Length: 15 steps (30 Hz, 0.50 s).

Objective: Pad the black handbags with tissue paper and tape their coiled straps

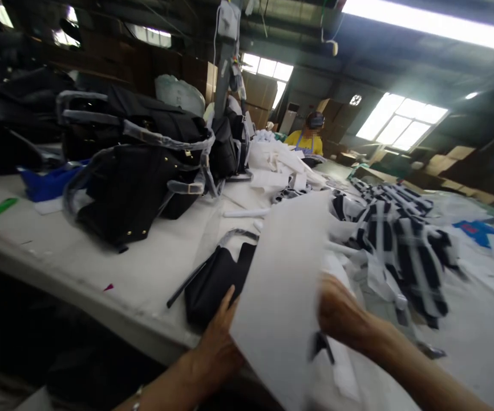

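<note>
A large white sheet of paper [285,285] stands tilted in front of me, above the near edge of the white table [144,274]. My left hand [219,339] grips its lower left edge, thumb up along the sheet. My right hand [341,314] sits behind the sheet's right edge; its fingers are hidden and blurred. Just behind the sheet lies a small black bag [213,279] with a thin strap, close to my left hand.
Black handbags with wrapped handles [136,177] are piled at the left. A heap of black-and-white striped pieces [401,245] and white paper [281,165] lies to the right and behind. A person in yellow [309,140] works far off. A green item [1,206] lies at the left.
</note>
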Available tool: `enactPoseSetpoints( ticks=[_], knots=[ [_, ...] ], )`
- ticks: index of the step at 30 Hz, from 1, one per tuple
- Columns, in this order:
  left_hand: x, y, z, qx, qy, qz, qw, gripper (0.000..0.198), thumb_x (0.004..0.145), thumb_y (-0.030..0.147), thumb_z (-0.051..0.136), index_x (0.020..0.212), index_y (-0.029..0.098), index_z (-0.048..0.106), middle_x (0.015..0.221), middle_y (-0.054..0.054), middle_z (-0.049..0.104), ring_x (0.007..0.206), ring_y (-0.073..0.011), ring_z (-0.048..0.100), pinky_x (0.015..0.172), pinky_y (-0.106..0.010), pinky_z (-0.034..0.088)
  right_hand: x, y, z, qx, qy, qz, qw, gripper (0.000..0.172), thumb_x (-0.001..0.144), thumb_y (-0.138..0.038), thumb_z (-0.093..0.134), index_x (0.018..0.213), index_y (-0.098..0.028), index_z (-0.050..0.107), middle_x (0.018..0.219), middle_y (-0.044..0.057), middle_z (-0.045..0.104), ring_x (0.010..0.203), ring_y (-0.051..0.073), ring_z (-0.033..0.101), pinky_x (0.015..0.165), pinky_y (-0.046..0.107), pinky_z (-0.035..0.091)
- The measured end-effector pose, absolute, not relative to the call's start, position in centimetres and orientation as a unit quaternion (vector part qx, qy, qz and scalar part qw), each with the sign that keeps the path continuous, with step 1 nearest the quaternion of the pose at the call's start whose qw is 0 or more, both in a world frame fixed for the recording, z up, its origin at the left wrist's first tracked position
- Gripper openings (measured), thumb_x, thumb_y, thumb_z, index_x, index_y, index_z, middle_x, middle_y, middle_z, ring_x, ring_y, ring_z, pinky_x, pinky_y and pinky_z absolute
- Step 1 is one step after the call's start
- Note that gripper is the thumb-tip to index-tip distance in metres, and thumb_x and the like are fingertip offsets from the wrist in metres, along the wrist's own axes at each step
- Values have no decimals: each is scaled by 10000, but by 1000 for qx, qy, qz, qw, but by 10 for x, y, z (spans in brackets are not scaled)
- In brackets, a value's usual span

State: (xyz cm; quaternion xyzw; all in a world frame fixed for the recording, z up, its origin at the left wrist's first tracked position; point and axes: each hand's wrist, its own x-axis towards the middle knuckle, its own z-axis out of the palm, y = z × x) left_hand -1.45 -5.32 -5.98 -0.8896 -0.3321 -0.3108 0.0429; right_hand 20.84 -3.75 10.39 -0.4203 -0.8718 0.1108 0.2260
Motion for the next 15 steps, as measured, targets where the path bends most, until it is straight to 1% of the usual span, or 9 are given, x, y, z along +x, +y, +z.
enactPoseSetpoints(
  ticks=[1,3,5,6,8,11,12,13,15],
  knots=[
    [-16,-55,-59,-891,-327,-312,34,516,939,410,593,1402,225,463,1314,-70,631,1225,-250,571,1147,-455,343,203,-46,89,-405,-885,119,199,273,797,-58,461,860,-221,671,1119,50,741,1140,213,650,987,360,527],
    [-23,-60,-56,-897,-323,-303,25,564,902,472,633,1373,200,486,1268,-69,655,1215,-247,576,1135,-426,366,199,-55,65,-402,-900,106,135,343,784,0,408,885,-203,666,1141,86,732,1141,220,652,993,403,524],
    [-35,-65,-52,-897,-323,-301,20,641,848,538,674,1353,185,499,1262,-87,652,1231,-263,565,1135,-459,362,201,-59,51,-435,-892,83,90,380,780,26,386,931,-189,661,1155,119,722,1141,234,652,993,443,518],
    [-41,-68,-50,-895,-325,-305,26,645,844,539,678,1347,175,503,1276,-103,641,1245,-274,554,1140,-485,349,203,-61,48,-450,-886,85,79,382,772,26,396,950,-183,661,1172,129,713,1160,244,642,1006,459,506],
    [-52,-73,-47,-891,-329,-310,44,587,874,484,665,1336,156,512,1307,-123,620,1267,-280,537,1143,-497,337,205,-63,49,-458,-878,122,65,400,740,24,411,980,-177,660,1257,136,674,1252,254,580,1056,475,462],
    [-60,-78,-45,-885,-343,-310,53,461,910,369,644,1311,169,538,1278,-102,638,1248,-256,550,1128,-467,363,205,-67,67,-456,-857,234,54,469,708,14,419,1045,-202,663,1379,90,600,1359,232,473,1148,479,348],
    [-61,-78,-45,-884,-346,-309,49,434,912,343,642,1301,176,547,1265,-92,646,1239,-248,555,1125,-460,371,204,-67,76,-453,-846,278,46,455,726,-9,447,1065,-217,668,1401,75,583,1367,233,462,1164,480,317],
    [-60,-78,-45,-884,-348,-309,46,414,913,326,640,1291,179,556,1258,-86,649,1236,-244,556,1124,-456,376,203,-66,86,-447,-834,322,33,404,762,-56,500,1082,-232,675,1419,66,568,1368,244,460,1168,474,305],
    [-58,-78,-45,-883,-350,-311,40,396,912,313,639,1277,177,567,1267,-85,644,1241,-244,551,1124,-455,382,199,-61,103,-435,-811,392,-1,268,819,-246,645,1083,-248,694,1396,65,589,1318,274,514,1126,429,370]
  ],
)
